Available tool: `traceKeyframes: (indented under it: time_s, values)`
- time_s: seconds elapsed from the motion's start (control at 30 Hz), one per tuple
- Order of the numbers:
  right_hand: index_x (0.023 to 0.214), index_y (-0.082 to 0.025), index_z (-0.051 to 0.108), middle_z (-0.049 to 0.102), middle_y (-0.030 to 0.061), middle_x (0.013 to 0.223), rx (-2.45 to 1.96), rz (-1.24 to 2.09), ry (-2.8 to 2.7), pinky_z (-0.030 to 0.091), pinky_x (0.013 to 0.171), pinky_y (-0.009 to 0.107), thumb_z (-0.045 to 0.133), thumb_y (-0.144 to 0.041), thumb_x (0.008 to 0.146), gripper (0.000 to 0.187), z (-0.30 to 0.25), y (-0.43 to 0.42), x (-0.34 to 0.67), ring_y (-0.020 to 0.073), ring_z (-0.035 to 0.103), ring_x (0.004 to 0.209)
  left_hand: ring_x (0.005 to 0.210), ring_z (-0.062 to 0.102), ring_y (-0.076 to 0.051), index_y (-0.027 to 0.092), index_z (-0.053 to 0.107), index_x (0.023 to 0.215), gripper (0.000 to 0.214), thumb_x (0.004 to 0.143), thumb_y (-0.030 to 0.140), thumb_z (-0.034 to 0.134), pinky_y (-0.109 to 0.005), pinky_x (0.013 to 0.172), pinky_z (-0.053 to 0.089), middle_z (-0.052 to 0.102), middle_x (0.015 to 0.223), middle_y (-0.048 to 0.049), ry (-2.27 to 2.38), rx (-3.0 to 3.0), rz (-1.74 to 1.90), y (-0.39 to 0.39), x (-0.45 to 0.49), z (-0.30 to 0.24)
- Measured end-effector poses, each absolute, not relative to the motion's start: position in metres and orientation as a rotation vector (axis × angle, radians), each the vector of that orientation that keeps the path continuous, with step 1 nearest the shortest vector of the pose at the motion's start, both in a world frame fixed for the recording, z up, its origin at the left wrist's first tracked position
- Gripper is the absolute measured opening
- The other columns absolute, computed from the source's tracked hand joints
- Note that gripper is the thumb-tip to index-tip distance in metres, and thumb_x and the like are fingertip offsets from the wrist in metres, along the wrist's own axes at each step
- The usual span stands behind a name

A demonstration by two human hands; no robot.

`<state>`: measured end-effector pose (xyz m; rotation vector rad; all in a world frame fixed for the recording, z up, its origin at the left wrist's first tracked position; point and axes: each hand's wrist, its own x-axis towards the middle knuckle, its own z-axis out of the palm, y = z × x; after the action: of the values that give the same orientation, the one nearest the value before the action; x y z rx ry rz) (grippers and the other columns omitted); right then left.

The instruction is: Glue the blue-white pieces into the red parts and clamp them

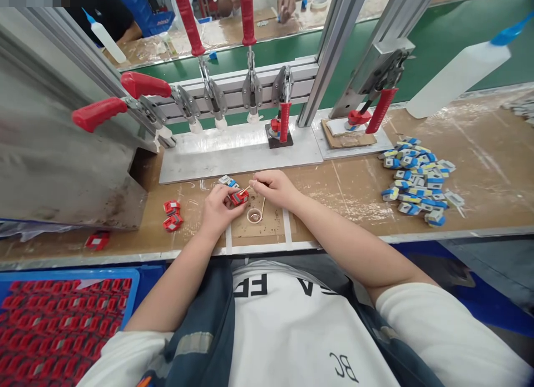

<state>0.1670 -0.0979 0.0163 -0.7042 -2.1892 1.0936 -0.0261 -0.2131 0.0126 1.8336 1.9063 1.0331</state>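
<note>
Between its fingers, my left hand (219, 210) grips a small red plastic part (239, 198) with a dark grey top. My right hand (277, 188) pinches a thin wooden stick (245, 190), whose tip meets the top of that part. Just below sits a small round cup (254, 216) of reddish-brown liquid, with another thin stick (263, 204) leaning in it. Behind my left fingers lie small blue-and-white parts (228, 181). To the left of my left hand, red parts (172, 216) rest on the table.
Red-handled toggle clamps (284, 120) stand over a metal plate (200, 164) ahead. A heap of blue-and-white parts (417, 178) is on the right. At lower left, a blue tray (136, 289) holds rows of red parts. A white squeeze bottle (459, 78) hangs upper right. Another person's hands (287, 3) show across.
</note>
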Motion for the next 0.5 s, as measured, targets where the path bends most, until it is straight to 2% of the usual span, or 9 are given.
traceKeyframes:
  time_s: [0.23,0.37,0.5]
  values:
    - [0.065,-0.022,0.037,0.041,-0.0026,0.063,-0.749,1.028,-2.227,0.027,0.065,0.03,0.049,-0.042,0.1,0.042,0.0171,-0.0972,0.1678,0.0129,0.038,0.064,0.069,0.055,-0.013,0.023,0.076,0.105,0.027,0.081,0.033,0.084,-0.028,0.065,0.049,0.067,0.096,-0.0026,1.913,1.821,1.032,-0.2136,-0.0258,0.0132]
    - [0.065,-0.022,0.036,0.04,-0.0025,0.062,-0.829,0.923,-2.236,0.025,0.065,0.031,0.051,-0.038,0.097,0.039,0.0209,-0.097,0.1709,0.0128,0.037,0.063,0.069,0.054,-0.013,0.023,0.077,0.106,0.029,0.081,0.035,0.083,-0.026,0.062,0.047,0.067,0.097,-0.0032,1.918,1.81,1.075,-0.2147,-0.0249,0.0144]
    - [0.063,-0.022,0.034,0.036,-0.0035,0.06,-0.784,0.973,-2.245,0.025,0.064,0.03,0.051,-0.033,0.094,0.038,0.0214,-0.0981,0.1713,0.0117,0.035,0.061,0.068,0.053,-0.012,0.022,0.077,0.107,0.027,0.083,0.034,0.083,-0.025,0.06,0.045,0.066,0.1,-0.0035,1.91,1.814,1.109,-0.2154,-0.0245,0.0145]
